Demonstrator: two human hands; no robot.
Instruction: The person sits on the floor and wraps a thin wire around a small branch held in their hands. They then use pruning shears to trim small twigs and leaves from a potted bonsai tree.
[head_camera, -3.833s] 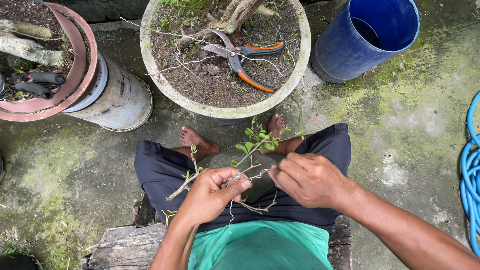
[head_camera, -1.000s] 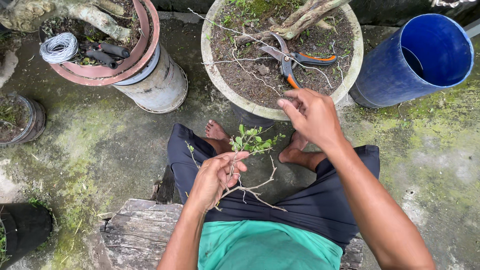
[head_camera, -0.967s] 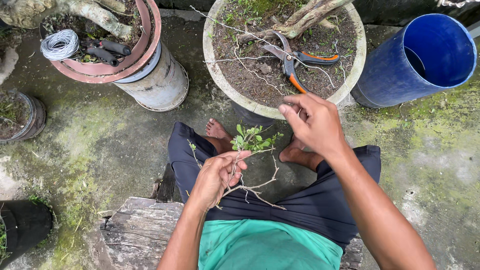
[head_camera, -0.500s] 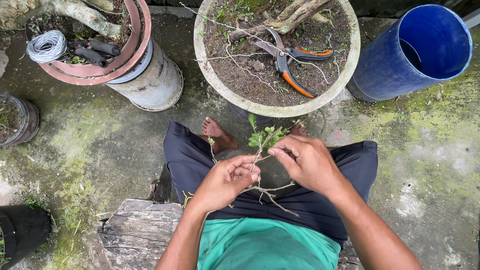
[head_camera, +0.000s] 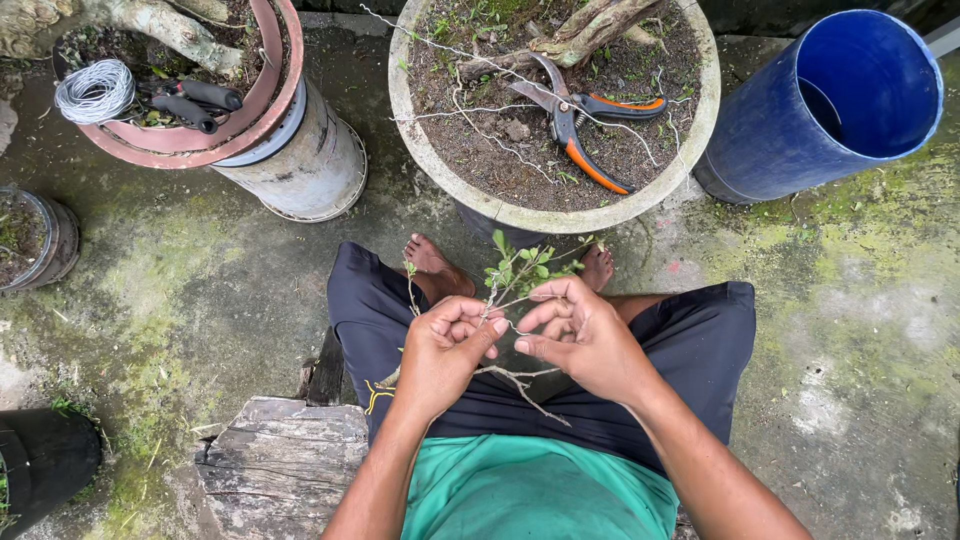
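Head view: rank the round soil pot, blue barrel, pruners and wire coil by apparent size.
1. Soil pot
2. Blue barrel, tilted, so its full size is unsure
3. Pruners
4. Wire coil

orange-handled pruning shears (head_camera: 585, 130) lie in a round soil pot (head_camera: 410, 130) above the hands; a blue barrel (head_camera: 770, 130) stands upper right, a wire coil (head_camera: 95, 92) upper left.
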